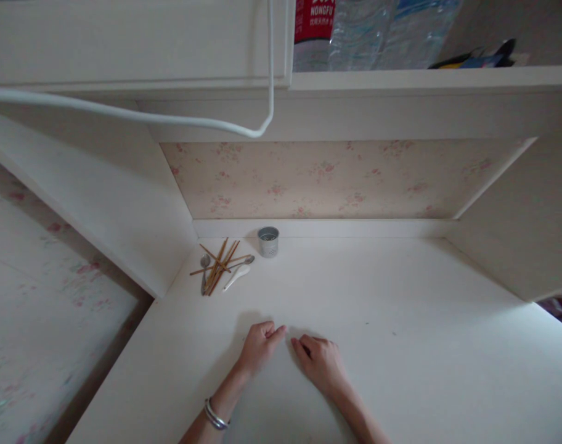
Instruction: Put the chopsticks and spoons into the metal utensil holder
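My left hand (259,348) rests on the white tabletop with its fingers curled in and the thumb pointing right. Close beside it, my right hand (321,365) is also curled into a loose fist. Nothing shows in either hand, and a small gap parts them. Beyond my left hand lies a loose, crossed pile of wooden chopsticks (222,266). Among them are a metal spoon (204,262) on the left and another metal spoon (249,260) on the right. A white soup spoon (237,277) lies along the pile's right side. A grey perforated utensil holder (268,248) stands upright by the back edge.
White side panels (119,203) and a flowered back wall (318,179) enclose the table (401,382). Overhead, a white cable (170,117) hangs in front of a cabinet. Wrapped water bottles (364,34) sit on the upper shelf.
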Demonstrator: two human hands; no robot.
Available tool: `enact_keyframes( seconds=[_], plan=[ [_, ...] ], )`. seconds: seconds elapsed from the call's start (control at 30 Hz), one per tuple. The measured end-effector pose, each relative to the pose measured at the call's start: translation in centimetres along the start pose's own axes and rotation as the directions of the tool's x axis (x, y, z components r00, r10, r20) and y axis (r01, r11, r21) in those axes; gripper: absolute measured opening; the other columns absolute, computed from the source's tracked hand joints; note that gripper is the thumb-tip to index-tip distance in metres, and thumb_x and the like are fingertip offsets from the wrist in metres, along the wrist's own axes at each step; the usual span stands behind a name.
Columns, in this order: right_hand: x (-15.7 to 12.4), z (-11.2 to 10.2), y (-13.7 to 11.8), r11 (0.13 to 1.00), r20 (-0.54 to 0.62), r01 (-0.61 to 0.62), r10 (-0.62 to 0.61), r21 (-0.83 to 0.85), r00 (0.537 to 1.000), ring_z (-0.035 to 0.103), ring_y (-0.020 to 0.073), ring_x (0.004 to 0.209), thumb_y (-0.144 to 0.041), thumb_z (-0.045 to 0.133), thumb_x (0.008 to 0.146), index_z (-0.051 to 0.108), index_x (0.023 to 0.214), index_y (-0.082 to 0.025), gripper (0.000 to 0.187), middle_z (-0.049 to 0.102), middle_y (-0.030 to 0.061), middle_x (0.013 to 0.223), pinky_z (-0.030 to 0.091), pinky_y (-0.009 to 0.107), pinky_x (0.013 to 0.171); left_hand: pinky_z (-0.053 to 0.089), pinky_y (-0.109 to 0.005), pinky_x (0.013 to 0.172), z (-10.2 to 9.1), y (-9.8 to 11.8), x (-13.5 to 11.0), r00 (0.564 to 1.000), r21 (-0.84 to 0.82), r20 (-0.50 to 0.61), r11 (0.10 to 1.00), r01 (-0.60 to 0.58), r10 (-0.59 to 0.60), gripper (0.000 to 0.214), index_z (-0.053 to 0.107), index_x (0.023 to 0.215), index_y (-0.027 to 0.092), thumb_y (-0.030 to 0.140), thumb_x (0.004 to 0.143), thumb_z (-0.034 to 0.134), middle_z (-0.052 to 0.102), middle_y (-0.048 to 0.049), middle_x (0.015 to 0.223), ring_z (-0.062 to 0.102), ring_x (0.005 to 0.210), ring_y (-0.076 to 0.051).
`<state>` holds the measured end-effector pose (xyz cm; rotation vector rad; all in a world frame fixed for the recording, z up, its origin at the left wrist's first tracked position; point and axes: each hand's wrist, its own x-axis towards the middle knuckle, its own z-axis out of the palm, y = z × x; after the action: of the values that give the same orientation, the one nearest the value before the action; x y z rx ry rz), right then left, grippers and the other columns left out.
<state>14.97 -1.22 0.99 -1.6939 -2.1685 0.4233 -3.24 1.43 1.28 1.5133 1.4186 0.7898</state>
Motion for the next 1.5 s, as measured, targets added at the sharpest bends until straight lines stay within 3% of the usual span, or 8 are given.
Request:
enact_keyframes(
  seconds=[1.27,1.4,1.5],
  plan=[
    [0.0,-0.2,-0.2,1.000,0.012,-0.010,0.010,-0.002,1.000,0.064,0.0145,0.058,-0.039,0.039,0.099,0.065,0.066,-0.022,0.045,0.071,0.0016,0.064,0.027,0.025,0.053,0.018,-0.025,0.052,0.2,0.2,-0.1,1.000,0.003,-0.001,1.000,0.015,-0.015,0.054,0.024,0.056,0.022,0.061,0.082,0.051,0.020,0.0076,0.055,0.023,0.053,-0.009],
    [0.1,-0.2,-0.1,1.000,0.015,-0.015,0.016,-0.012,1.000,0.064,0.0145,0.058,-0.040,0.040,0.098,0.065,0.066,-0.022,0.045,0.071,0.0010,0.064,0.027,0.025,0.053,0.024,-0.024,0.052,-2.1,1.0,1.3,0.998,-0.012,-0.060,1.000,0.024,-0.025,0.049,0.027,0.058,0.022,0.057,0.081,0.052,0.023,0.0080,0.055,0.026,0.053,-0.009],
    [0.2,-0.2,0.0,1.000,0.007,-0.001,0.001,-0.011,1.000,0.065,0.0144,0.058,-0.040,0.038,0.099,0.065,0.066,-0.022,0.046,0.071,0.0007,0.065,0.026,0.025,0.053,0.030,-0.023,0.056,-6.3,2.1,4.4,0.967,0.239,-0.242,0.971,-0.024,0.083,0.042,0.034,0.058,0.022,0.052,0.083,0.050,0.031,0.0069,0.055,0.036,0.055,-0.011]
  ],
)
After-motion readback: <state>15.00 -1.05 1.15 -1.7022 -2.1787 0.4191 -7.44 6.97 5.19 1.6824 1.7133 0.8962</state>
